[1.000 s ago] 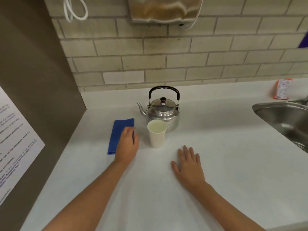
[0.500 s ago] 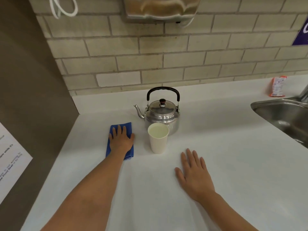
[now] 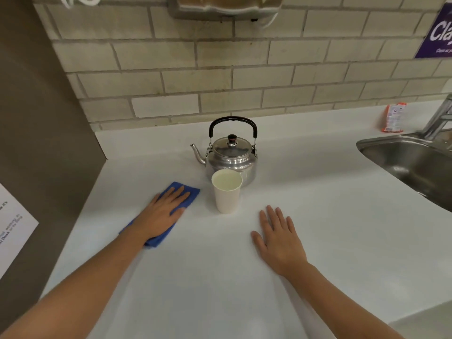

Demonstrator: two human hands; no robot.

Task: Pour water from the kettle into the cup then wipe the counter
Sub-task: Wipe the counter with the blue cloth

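Note:
A silver kettle (image 3: 231, 157) with a black handle stands upright on the white counter (image 3: 318, 216), spout to the left. Just in front of it stands a white paper cup (image 3: 227, 194) filled with water. To the cup's left lies a folded blue cloth (image 3: 188, 193), turned at an angle. My left hand (image 3: 161, 214) lies flat on the cloth, palm down, fingers together, covering most of it. My right hand (image 3: 277, 237) rests flat on the bare counter to the cup's front right, fingers spread, holding nothing.
A steel sink (image 3: 411, 162) with a tap (image 3: 440, 116) is set into the counter at the right. An orange packet (image 3: 393, 117) leans on the brick wall behind it. A brown panel (image 3: 36, 143) with a paper notice (image 3: 12, 228) closes the left side.
My left hand went from the cloth's right edge onto its top and has slid it toward me, rotating it. The right hand has stayed flat on the counter.

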